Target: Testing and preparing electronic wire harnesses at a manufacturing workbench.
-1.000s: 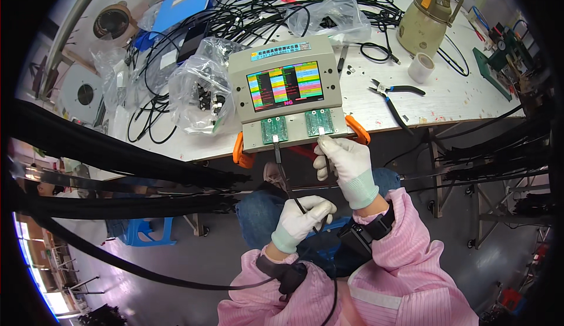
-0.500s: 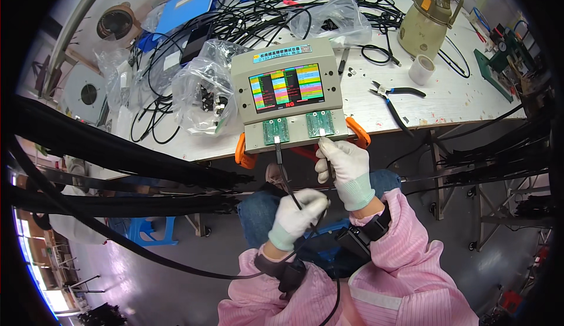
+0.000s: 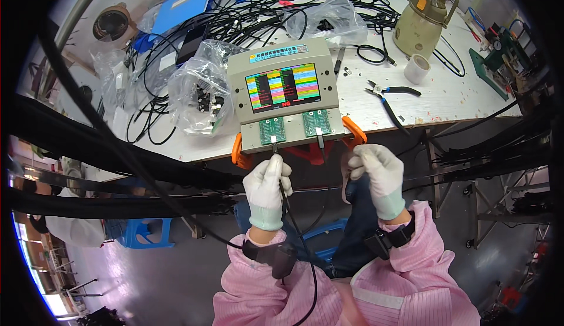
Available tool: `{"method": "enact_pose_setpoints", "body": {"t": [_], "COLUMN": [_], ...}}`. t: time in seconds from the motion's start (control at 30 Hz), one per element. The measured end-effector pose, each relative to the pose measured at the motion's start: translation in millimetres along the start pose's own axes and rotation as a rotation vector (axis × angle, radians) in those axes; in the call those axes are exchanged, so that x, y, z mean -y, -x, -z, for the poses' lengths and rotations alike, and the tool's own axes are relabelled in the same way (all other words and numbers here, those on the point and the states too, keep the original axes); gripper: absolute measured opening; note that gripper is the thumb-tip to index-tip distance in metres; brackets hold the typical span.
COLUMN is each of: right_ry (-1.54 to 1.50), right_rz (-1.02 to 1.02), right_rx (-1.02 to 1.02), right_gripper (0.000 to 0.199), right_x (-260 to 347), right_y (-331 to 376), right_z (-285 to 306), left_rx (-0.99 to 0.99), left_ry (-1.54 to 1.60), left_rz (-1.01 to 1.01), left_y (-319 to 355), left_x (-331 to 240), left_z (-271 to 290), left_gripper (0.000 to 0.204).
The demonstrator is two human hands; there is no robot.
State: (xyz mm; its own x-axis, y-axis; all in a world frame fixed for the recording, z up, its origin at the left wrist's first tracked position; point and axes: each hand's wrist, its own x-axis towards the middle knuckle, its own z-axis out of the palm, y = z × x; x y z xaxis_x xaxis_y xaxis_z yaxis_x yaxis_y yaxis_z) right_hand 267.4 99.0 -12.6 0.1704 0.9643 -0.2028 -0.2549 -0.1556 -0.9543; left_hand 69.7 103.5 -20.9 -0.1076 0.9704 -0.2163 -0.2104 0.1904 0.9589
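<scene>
A grey cable tester with a lit coloured screen stands at the table's front edge. On its front ledge sit a left green circuit board and a right green circuit board. My left hand, white-gloved, pinches a black cable just below its plug, which is in the left board's socket. A second black plug sits in the right board, and its cable hangs down. My right hand, also gloved, is off to the right of that cable, fingers curled, with nothing visible in them.
Orange clamps flank the tester. Behind it lie tangled black cables and plastic bags with small parts. To the right are pliers, a tape roll and a green jug. Black cable bundles hang at left.
My right hand has let go of the right plug and moved right and down. My left hand has moved up and left to the cable at the left board.
</scene>
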Motion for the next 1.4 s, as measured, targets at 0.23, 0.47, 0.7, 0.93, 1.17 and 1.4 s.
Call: {"method": "enact_pose_setpoints", "body": {"t": [0.23, 0.47, 0.7, 0.93, 1.17, 1.4], "right_ry": [0.191, 1.48, 1.633, 0.883, 0.84, 0.935], "right_rz": [0.312, 1.004, 0.77, 0.545, 0.574, 0.417], "right_rx": [-0.125, -0.32, 0.003, -0.072, 0.595, 0.733], "right_gripper": [0.02, 0.027, 0.026, 0.028, 0.053, 0.052], "right_x": [29.3, 44.3, 56.2, 47.4, 54.6, 58.1], "right_y": [-17.5, -93.4, -103.0, -73.7, 8.9, 32.5], "right_z": [35.0, 69.7, 67.5, 53.2, 7.7, -16.0], "left_rx": [-0.054, -0.059, 0.07, 0.135, 0.173, 0.134], "left_ry": [0.032, 0.054, -0.125, -0.208, -0.121, -0.326], "left_rz": [-0.002, -0.013, -0.005, -0.101, 0.054, -0.236], "left_y": [-0.8, -23.5, 6.9, 20.6, 33.3, 50.2], "left_x": [-7.6, -6.1, -22.2, -36.7, -51.1, -52.2], "left_z": [-3.8, -3.5, -2.1, 3.2, 8.6, 11.3], "left_gripper": [0.034, 0.034, 0.028, 0.026, 0.023, 0.014]}}
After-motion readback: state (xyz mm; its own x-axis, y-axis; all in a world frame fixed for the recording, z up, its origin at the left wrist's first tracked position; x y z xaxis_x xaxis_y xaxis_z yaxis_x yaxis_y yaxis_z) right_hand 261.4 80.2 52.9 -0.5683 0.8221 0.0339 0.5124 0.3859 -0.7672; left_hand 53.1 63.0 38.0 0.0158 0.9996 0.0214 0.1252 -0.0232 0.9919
